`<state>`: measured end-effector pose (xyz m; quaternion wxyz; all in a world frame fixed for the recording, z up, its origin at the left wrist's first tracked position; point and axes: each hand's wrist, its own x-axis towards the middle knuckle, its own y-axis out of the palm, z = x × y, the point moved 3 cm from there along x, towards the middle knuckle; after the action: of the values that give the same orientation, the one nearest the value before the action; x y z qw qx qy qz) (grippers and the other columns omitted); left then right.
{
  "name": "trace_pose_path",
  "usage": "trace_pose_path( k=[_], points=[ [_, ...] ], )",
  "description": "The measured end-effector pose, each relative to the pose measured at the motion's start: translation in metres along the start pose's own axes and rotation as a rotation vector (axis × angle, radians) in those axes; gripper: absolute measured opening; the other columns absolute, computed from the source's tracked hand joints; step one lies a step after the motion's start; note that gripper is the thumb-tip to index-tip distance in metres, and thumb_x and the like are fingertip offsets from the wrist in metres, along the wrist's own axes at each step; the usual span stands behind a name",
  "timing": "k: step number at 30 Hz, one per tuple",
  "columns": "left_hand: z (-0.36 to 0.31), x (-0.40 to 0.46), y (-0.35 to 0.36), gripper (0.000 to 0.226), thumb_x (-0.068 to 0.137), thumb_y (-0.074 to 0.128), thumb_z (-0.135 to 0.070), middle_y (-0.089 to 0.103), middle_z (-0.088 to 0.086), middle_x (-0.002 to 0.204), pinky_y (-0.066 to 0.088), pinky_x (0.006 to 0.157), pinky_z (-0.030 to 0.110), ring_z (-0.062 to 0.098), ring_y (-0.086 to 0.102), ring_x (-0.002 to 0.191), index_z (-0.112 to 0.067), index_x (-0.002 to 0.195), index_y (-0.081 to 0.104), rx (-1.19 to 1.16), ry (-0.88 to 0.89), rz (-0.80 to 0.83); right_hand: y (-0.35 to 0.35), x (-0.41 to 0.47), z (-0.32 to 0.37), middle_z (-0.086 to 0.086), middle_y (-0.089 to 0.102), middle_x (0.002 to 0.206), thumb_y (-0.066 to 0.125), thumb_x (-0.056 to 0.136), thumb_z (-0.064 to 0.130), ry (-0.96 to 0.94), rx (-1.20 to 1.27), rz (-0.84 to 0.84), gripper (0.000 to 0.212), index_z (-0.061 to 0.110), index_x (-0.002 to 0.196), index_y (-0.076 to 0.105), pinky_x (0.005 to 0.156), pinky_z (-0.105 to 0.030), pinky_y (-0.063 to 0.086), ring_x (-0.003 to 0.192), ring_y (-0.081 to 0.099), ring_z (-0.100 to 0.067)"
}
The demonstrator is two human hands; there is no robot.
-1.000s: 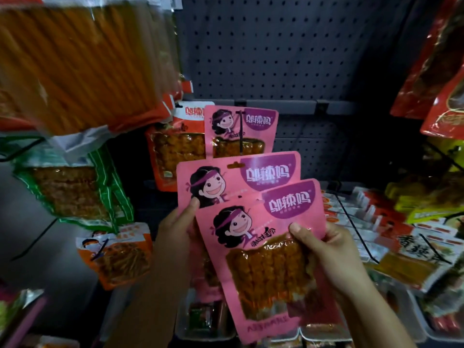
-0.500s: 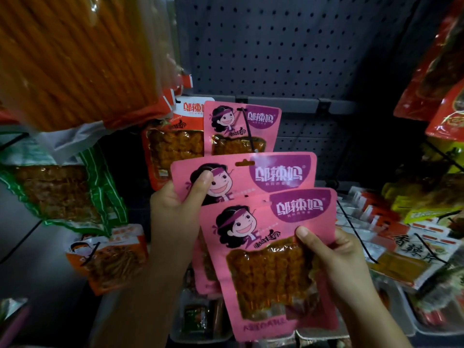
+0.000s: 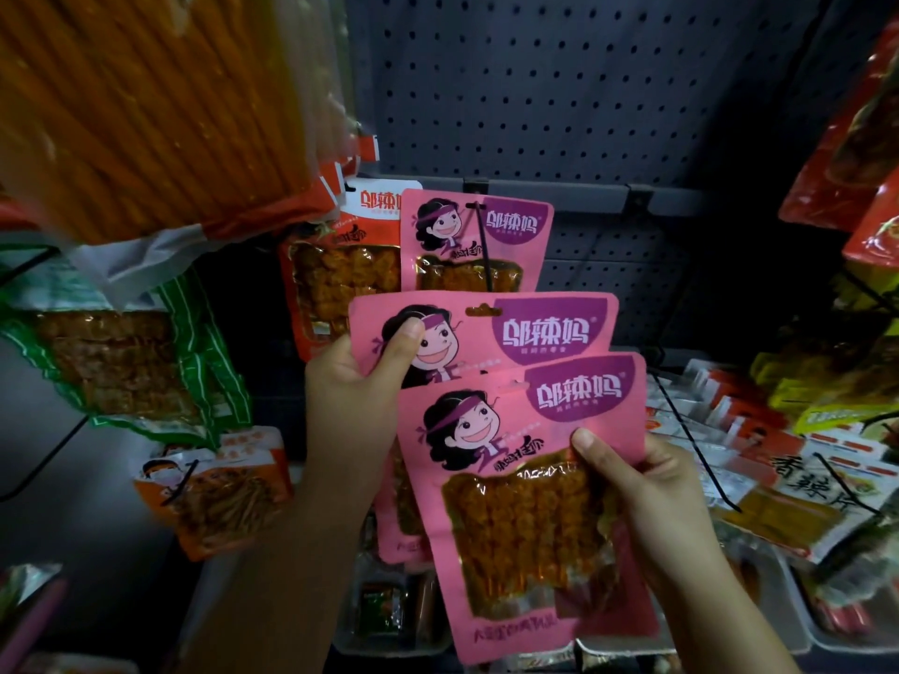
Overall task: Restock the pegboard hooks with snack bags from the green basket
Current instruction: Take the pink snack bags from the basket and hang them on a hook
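**Two pink snack bags in hand at the pegboard**

My left hand [image 3: 355, 396] pinches the rear pink bag [image 3: 486, 333] at its upper left corner, thumb across the printed face. My right hand [image 3: 652, 484] grips the front pink bag [image 3: 525, 503] by its right edge, thumb on the clear window. The front bag overlaps the rear one. Above my left hand, a matching hung pink bag [image 3: 476, 240] sits on a hook [image 3: 484, 250] against the pegboard [image 3: 584, 90].

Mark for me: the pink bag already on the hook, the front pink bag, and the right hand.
Hung pink bag [image 3: 515, 221], head view, purple label at its top.
Front pink bag [image 3: 486, 425], head view, printed cartoon face.
Right hand [image 3: 652, 484], head view, back of hand.
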<state>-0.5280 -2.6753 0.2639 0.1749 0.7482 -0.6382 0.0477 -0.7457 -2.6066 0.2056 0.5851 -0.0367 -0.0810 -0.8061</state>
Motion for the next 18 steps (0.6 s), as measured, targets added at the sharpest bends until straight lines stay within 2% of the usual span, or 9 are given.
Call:
trace_pose_path(
  k=[2,4,7,9,12,15,18],
  points=[
    [-0.002,0.001,0.000,0.007,0.081,0.068,-0.033,0.075,-0.004,0.081,0.059,0.075,0.044,0.018,0.072,0.081,-0.036,0.076,0.073,0.025,0.040,-0.015,0.000,0.001,-0.001,0.000,0.072,0.064,0.076,0.061,0.041,0.007,-0.004,-0.006,0.022,0.021,0.071,0.077,0.046,-0.015,0.047,0.051,0.065,-0.006],
    [-0.005,0.001,0.001,0.010,0.082,0.069,-0.032,0.074,-0.008,0.078,0.059,0.070,0.039,0.015,0.072,0.078,-0.038,0.075,0.072,0.052,0.096,-0.026,-0.001,0.002,-0.002,-0.006,0.075,0.073,0.079,0.061,0.042,0.013,0.001,-0.012,0.028,0.018,0.075,0.077,0.057,-0.024,0.053,0.064,0.070,-0.015],
    [-0.006,0.003,0.002,0.008,0.081,0.069,-0.035,0.074,-0.007,0.078,0.059,0.069,0.037,0.014,0.072,0.077,-0.037,0.075,0.072,0.078,0.107,-0.028,-0.003,0.004,-0.005,-0.011,0.074,0.075,0.081,0.062,0.040,0.033,0.016,-0.024,0.032,0.012,0.075,0.075,0.066,-0.036,0.055,0.068,0.069,-0.023],
    [0.000,0.004,0.002,0.009,0.082,0.069,-0.032,0.075,-0.001,0.079,0.059,0.072,0.043,0.019,0.072,0.078,-0.031,0.073,0.072,0.073,0.062,-0.040,-0.004,0.005,-0.007,-0.014,0.071,0.071,0.078,0.063,0.040,0.047,0.014,-0.043,0.036,0.006,0.073,0.072,0.065,-0.034,0.052,0.062,0.064,-0.024],
    [0.006,0.006,0.004,0.010,0.082,0.068,-0.029,0.075,-0.003,0.079,0.060,0.073,0.043,0.017,0.072,0.078,-0.030,0.073,0.071,0.081,0.031,-0.040,-0.002,0.005,-0.007,-0.006,0.070,0.063,0.076,0.063,0.037,0.068,0.034,-0.035,0.029,0.010,0.070,0.073,0.048,-0.019,0.049,0.050,0.063,-0.011],
    [0.011,0.010,0.005,0.009,0.082,0.069,-0.031,0.074,0.000,0.079,0.059,0.073,0.044,0.019,0.072,0.079,-0.027,0.074,0.071,0.087,0.025,-0.020,-0.001,0.009,-0.011,-0.013,0.075,0.078,0.077,0.062,0.037,0.094,0.063,-0.036,0.031,0.010,0.077,0.075,0.058,-0.025,0.055,0.067,0.071,-0.019],
    [0.017,0.017,0.009,0.010,0.082,0.069,-0.032,0.074,-0.006,0.078,0.059,0.072,0.038,0.015,0.072,0.079,-0.032,0.072,0.071,0.067,0.004,-0.002,0.000,0.015,-0.013,-0.014,0.075,0.080,0.078,0.062,0.038,0.101,0.040,-0.072,0.031,0.011,0.077,0.076,0.066,-0.033,0.056,0.072,0.071,-0.023]
  ],
)
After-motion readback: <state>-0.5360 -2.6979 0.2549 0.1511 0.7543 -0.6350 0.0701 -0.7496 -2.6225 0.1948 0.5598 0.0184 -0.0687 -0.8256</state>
